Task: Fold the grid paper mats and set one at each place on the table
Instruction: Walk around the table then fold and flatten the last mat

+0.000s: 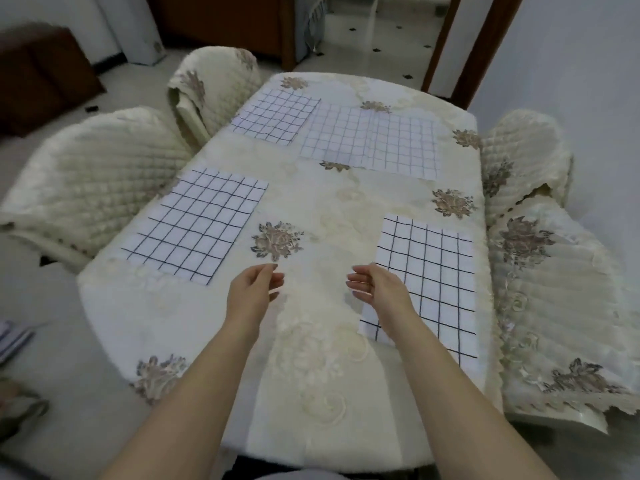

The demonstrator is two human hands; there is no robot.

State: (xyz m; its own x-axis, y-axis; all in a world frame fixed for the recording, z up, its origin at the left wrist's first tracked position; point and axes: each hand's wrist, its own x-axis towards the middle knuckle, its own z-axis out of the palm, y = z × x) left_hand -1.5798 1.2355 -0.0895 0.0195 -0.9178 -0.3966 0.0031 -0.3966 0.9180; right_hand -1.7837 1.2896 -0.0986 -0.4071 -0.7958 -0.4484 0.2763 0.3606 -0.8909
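Observation:
Folded white mats with dark grid lines lie on the cream embroidered table (311,358). One mat (197,225) sits at the near left place, one mat (436,282) at the near right, one mat (275,116) at the far left. A wider, paler grid sheet (374,142) lies spread at the far right, its left edge touching the far left mat. My left hand (254,289) and my right hand (375,285) hover over the middle of the table, palms facing each other, fingers loosely curled, holding nothing. My right forearm covers the near right mat's left edge.
Quilted cream chairs stand along the left (90,178) (214,88) and along the right (519,157) (561,306). A dark wooden cabinet (41,74) stands at far left, a doorway frame (464,50) behind the table.

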